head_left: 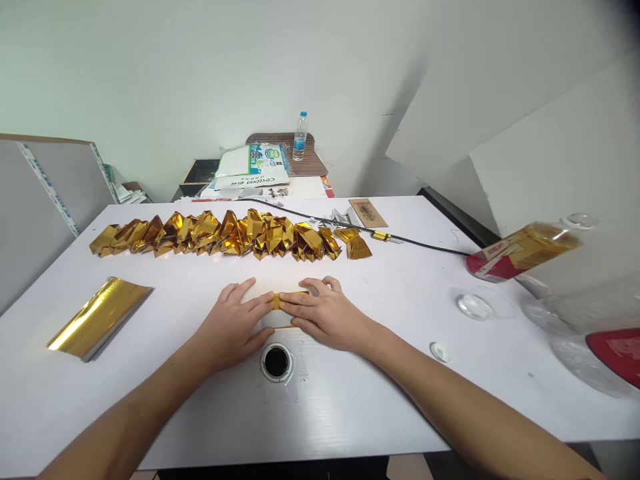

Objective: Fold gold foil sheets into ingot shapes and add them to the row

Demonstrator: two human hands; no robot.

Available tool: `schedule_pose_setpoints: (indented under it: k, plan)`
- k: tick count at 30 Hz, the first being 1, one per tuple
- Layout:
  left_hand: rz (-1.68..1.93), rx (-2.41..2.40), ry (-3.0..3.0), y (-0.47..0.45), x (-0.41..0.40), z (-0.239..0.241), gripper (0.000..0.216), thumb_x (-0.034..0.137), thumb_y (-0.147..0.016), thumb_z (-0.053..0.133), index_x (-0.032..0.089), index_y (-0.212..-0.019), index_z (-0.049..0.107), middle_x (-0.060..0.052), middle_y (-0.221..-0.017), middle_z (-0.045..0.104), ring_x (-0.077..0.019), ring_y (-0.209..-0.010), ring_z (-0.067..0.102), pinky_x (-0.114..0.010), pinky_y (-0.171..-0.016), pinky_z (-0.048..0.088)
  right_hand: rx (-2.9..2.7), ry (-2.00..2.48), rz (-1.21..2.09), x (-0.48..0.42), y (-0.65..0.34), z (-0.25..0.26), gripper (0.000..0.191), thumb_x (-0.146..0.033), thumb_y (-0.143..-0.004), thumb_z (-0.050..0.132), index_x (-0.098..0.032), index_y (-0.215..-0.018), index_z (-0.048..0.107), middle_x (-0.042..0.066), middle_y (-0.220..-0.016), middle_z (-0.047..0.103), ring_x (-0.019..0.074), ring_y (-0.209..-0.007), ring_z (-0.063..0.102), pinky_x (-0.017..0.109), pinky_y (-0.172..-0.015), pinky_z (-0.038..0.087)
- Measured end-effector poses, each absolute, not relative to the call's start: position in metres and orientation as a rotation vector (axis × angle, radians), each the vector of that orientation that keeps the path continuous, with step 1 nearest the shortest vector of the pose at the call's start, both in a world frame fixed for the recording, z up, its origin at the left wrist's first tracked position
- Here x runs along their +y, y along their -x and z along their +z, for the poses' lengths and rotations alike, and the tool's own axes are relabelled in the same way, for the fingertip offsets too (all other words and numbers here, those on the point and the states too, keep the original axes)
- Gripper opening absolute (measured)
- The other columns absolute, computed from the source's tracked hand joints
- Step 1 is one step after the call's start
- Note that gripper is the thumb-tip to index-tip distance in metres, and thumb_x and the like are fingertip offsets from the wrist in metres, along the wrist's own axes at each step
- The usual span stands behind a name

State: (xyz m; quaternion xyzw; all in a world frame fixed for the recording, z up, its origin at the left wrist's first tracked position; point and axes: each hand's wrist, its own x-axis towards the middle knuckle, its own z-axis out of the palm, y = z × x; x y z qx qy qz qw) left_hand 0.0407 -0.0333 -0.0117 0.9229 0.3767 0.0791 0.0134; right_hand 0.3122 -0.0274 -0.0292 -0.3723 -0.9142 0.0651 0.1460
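Over the middle of the table, my left hand (240, 318) and my right hand (325, 313) lie close together, fingers stretched out. Their fingertips press on a small sheet of gold foil paper (277, 302), which shows between them with a pale side toward me; most of it is hidden under the fingers. Just below the paper sits a round white-rimmed piece with a black centre (277, 362). Beyond the hands runs a long row of crumpled, folded gold foil papers (215, 233). To the left lies a stack of flat gold foil sheets (100, 317).
A black cable (425, 247) crosses the table's back right, beside a yellow-and-black object (381, 236) and a brown board (368, 213). On the right are a tilted bottle with a red label (520, 250), a clear round piece (475, 307) and a white cap (441, 351). Behind stands a water bottle (300, 139).
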Motion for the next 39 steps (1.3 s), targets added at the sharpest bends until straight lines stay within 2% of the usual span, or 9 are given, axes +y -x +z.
schedule_pose_setpoints:
  k: [4, 8, 15, 19, 22, 26, 31, 35, 39]
  plan:
    - [0.172, 1.216, -2.794, -0.036, -0.029, -0.010, 0.035, 0.042, -0.103, 0.057, 0.031, -0.132, 0.072, -0.002, -0.146, 0.069, -0.0431, -0.146, 0.048, -0.065, -0.116, 0.036, -2.551, 1.131, 0.273, -0.023, -0.322, -0.028, 0.030, -0.039, -0.108, 0.058, -0.033, -0.131, 0.076, 0.004, -0.137, 0.074, 0.0352, -0.127, 0.056, 0.055, -0.102, 0.029]
    - [0.150, 1.237, -2.735, -0.029, -0.024, -0.012, 0.038, 0.048, -0.102, 0.056, 0.038, -0.136, 0.070, 0.002, -0.147, 0.068, -0.0422, -0.146, 0.049, -0.065, -0.117, 0.035, -2.477, 1.228, 0.340, -0.021, -0.327, -0.023, 0.023, -0.037, -0.104, 0.065, -0.033, -0.120, 0.081, 0.003, -0.124, 0.080, 0.0315, -0.120, 0.061, 0.055, -0.104, 0.029]
    - [0.221, 1.185, -2.751, -0.015, -0.016, -0.011, 0.038, 0.046, -0.104, 0.052, 0.035, -0.135, 0.073, 0.000, -0.140, 0.073, -0.0340, -0.144, 0.055, -0.057, -0.121, 0.038, -2.389, 1.257, 0.397, -0.016, -0.339, -0.019, 0.018, -0.026, -0.095, 0.068, -0.031, -0.097, 0.086, 0.003, -0.110, 0.084, 0.0271, -0.100, 0.065, 0.054, -0.101, 0.032]
    - [0.442, 1.159, -2.830, -0.021, -0.013, -0.009, 0.030, 0.039, -0.102, 0.056, 0.026, -0.118, 0.077, -0.006, -0.123, 0.079, -0.0331, -0.126, 0.067, -0.056, -0.112, 0.048, -2.422, 1.187, 0.356, -0.012, -0.342, -0.022, 0.022, -0.024, -0.095, 0.066, -0.031, -0.104, 0.084, 0.003, -0.117, 0.082, 0.0292, -0.107, 0.065, 0.055, -0.100, 0.033]
    - [0.737, 1.104, -2.795, -0.033, -0.013, -0.010, 0.022, 0.025, -0.100, 0.052, 0.021, -0.110, 0.072, -0.009, -0.120, 0.077, -0.0284, -0.118, 0.068, -0.049, -0.106, 0.053, -2.448, 1.089, 0.347, -0.009, -0.339, -0.026, 0.023, -0.027, -0.096, 0.066, -0.029, -0.112, 0.082, 0.005, -0.123, 0.081, 0.0311, -0.119, 0.064, 0.055, -0.103, 0.031]
    - [0.824, 0.974, -2.614, -0.046, -0.012, -0.011, 0.017, 0.015, -0.095, 0.048, 0.021, -0.101, 0.062, -0.009, -0.111, 0.074, -0.0236, -0.109, 0.068, -0.043, -0.098, 0.056, -2.419, 1.004, 0.366, -0.003, -0.337, -0.032, 0.019, -0.028, -0.097, 0.066, -0.028, -0.105, 0.083, 0.004, -0.116, 0.083, 0.0306, -0.122, 0.066, 0.055, -0.106, 0.030]
    - [0.530, 0.881, -2.717, -0.044, -0.010, -0.011, 0.019, 0.024, -0.101, 0.054, 0.023, -0.114, 0.067, -0.007, -0.118, 0.073, -0.0275, -0.121, 0.061, -0.046, -0.105, 0.050, -2.384, 0.983, 0.309, 0.002, -0.338, -0.038, 0.021, -0.027, -0.099, 0.064, -0.027, -0.108, 0.082, 0.006, -0.117, 0.082, 0.0309, -0.124, 0.066, 0.053, -0.106, 0.033]
    - [0.448, 0.920, -2.832, -0.047, -0.014, -0.014, 0.027, 0.032, -0.103, 0.056, 0.023, -0.124, 0.070, -0.011, -0.121, 0.071, -0.0309, -0.114, 0.060, -0.052, -0.103, 0.050, -2.280, 1.006, 0.171, -0.004, -0.331, -0.036, 0.026, -0.030, -0.103, 0.060, -0.025, -0.118, 0.080, 0.007, -0.123, 0.080, 0.0296, -0.123, 0.065, 0.052, -0.106, 0.037]
    - [0.547, 0.866, -2.743, -0.055, -0.022, -0.016, 0.024, 0.024, -0.101, 0.055, 0.020, -0.121, 0.069, -0.011, -0.112, 0.070, -0.0283, -0.111, 0.063, -0.047, -0.099, 0.055, -2.447, 0.841, 0.268, -0.015, -0.321, -0.032, 0.029, -0.034, -0.103, 0.062, -0.027, -0.127, 0.077, 0.005, -0.128, 0.078, 0.0263, -0.128, 0.063, 0.047, -0.107, 0.040]
